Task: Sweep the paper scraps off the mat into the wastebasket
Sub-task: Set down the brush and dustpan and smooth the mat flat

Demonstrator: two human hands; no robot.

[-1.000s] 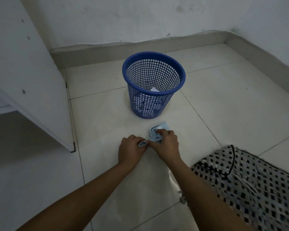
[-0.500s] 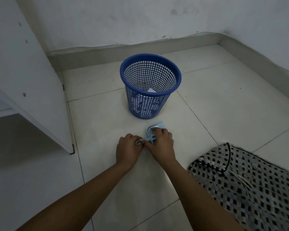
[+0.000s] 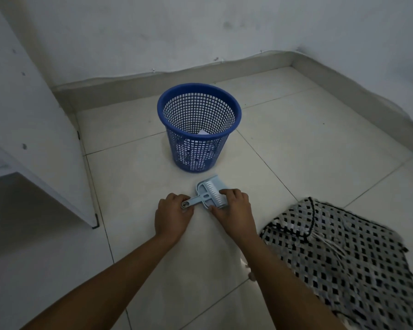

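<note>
the pale tiled floor is filling most of the view, meeting a grey-white wall along a raised skirting at the far side and the right. a white cabinet panel is standing at the left, its lower corner resting on the tiles.

the black-and-white checked mat is lying at lower right, rumpled, with a dark border along its near edge; it is blurred, and no scraps can be made out on it.

the blue mesh wastebasket is standing upright in the middle of the floor, well apart from the mat. white paper scraps are lying inside it, showing over the rim and through the mesh.

both forearms are reaching in from the bottom edge. the left hand is curling its fingers round the end of the handle of a light blue dustpan and brush set, which is resting on the tiles just in front of the wastebasket, between basket and hands. the right hand is gripping the right side of the set, fingers curled over the toothed comb edge, thumb at its near edge. whether brush and pan are clipped together cannot be told.
</note>
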